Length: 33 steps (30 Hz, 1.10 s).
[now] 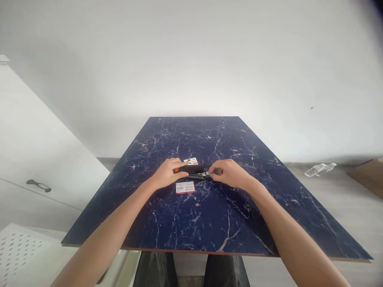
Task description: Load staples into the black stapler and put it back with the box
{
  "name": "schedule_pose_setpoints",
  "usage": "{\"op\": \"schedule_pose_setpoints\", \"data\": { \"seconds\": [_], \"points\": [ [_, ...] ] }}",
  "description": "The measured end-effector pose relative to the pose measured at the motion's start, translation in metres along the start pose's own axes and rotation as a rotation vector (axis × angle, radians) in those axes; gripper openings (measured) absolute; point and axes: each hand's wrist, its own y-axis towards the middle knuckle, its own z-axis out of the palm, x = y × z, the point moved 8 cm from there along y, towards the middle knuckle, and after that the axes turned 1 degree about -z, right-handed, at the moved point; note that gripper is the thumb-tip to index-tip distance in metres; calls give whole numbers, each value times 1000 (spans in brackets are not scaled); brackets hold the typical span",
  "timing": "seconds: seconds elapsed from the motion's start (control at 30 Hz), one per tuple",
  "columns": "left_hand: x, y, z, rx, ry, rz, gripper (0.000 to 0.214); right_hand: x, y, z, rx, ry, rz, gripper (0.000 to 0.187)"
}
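A black stapler (pixel 196 169) with an orange patch lies across the middle of the table, its top lifted away from the metal-edged lower part. My left hand (pixel 168 173) grips its left end between thumb and fingers. At its right end, my right hand (pixel 229 173) is closed in a pinch beside a small silvery metal piece (pixel 206 173); what the fingertips hold is too small to make out. Just nearer to me sits a small white and red box (pixel 185 187) with a barcode. Behind the stapler, partly covered, is another small white and red box (pixel 190 161).
The dark blue marbled table (pixel 197 223) reaches to the pale wall. A white cabinet (pixel 44 151) with a dark handle stands at the left. Clear plastic bottles (pixel 320 170) lie on the floor at the right, near a brown cardboard box (pixel 369 175).
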Motion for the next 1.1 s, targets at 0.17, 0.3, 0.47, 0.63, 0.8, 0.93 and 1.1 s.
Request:
{"op": "schedule_pose_setpoints", "data": {
  "seconds": [0.17, 0.3, 0.47, 0.63, 0.8, 0.93, 1.1],
  "points": [
    [0, -1, 0, 15, -23, -35, 43, 6, 1, 0, 0, -38, -21, 16],
    [2, -1, 0, 14, -29, -58, 44, 6, -1, -4, -10, -39, -27, 16],
    [2, -1, 0, 12, -10, -50, 43, 7, 0, 0, 16, -47, -33, 16],
    [0, -2, -2, 5, -12, -54, 41, 5, 1, 5, 28, -59, -34, 17],
    [-1, -1, -2, 4, -8, -62, 41, 5, -1, 6, 41, -76, -52, 16],
    [-1, -1, -3, 6, -5, -64, 39, 7, 0, 8, 23, -126, -102, 15],
    [0, -1, 0, 19, 7, -79, 41, 13, 0, 9, -18, -140, -186, 13]
  ]
}}
